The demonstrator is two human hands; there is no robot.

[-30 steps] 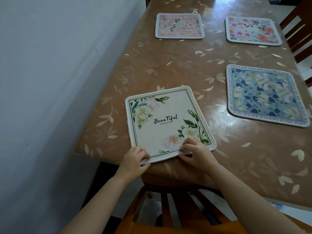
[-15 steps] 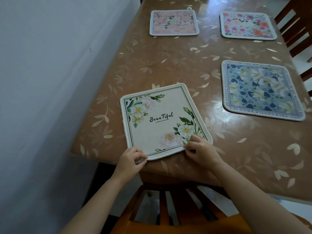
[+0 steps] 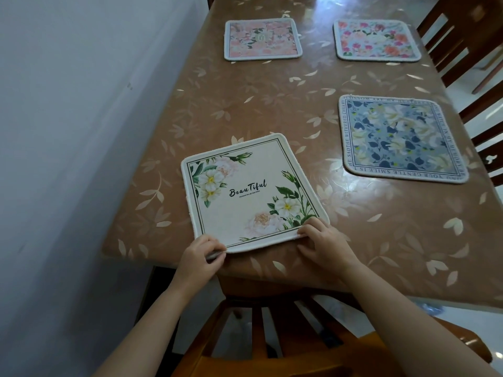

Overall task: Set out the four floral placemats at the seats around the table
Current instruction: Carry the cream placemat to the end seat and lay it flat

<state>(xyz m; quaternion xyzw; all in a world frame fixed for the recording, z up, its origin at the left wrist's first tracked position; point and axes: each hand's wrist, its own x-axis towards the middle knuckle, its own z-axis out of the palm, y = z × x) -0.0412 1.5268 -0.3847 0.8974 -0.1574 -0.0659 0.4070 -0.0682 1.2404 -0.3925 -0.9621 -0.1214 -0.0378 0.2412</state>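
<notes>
Right hand rightward along askew placemat

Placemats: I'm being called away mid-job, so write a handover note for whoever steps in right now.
Hands: left hand pinches the near-left corner of the cream placemat; right hand holds its near-right corner.
Position: the cream placemat lies on the table in front of the near chair, slightly askew.
Done: pink placemat far left, rose placemat far right, blue placemat near right, all flat.
Left: probably square up the cream one, then let go.
</notes>
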